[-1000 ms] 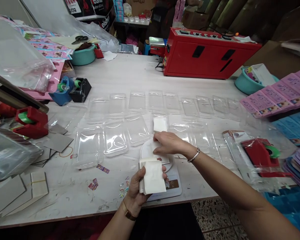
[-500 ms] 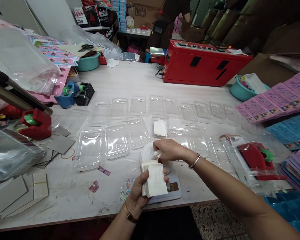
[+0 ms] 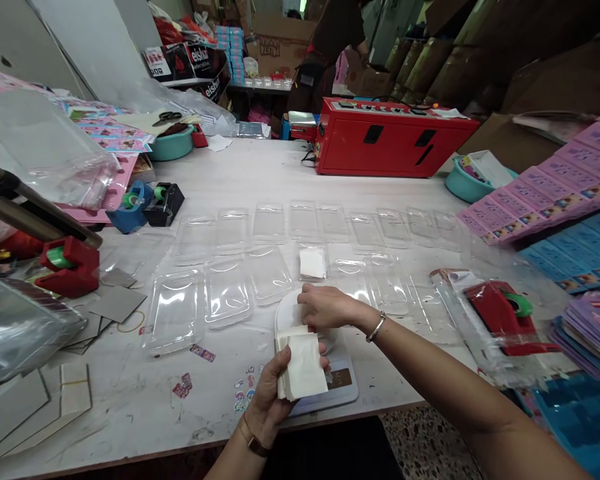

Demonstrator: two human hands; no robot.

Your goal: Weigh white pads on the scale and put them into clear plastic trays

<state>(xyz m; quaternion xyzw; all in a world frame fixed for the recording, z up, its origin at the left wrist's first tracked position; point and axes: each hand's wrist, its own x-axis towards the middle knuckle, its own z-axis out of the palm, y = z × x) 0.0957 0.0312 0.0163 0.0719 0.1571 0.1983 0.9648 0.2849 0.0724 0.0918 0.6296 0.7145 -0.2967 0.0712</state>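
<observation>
My left hand (image 3: 271,387) is wrapped round a stack of small off-white paper pieces (image 3: 306,367), its thumb pressed on the front. My right hand (image 3: 327,308) is just beyond the stack, above a white digital scale (image 3: 349,392). Its fingers are bent together, and whatever they hold is hidden. Part of a bowl-like piece on the scale shows below that hand. Beyond it, a clear plastic tray (image 3: 303,275) contains a small white stack (image 3: 312,263). More clear trays (image 3: 229,293) lie in two rows across the table.
Tape dispensers stand at left, one red (image 3: 70,267), one blue (image 3: 133,210); another red dispenser (image 3: 500,313) sits at right. A red machine (image 3: 395,140) is at the back. Grey cards (image 3: 117,293) and stickers (image 3: 203,352) lie at left. A person (image 3: 325,53) stands behind.
The view has shifted slightly, so things appear lower and further left. A whitish bit under my right fingers no longer shows. My left hand still holds the stack.
</observation>
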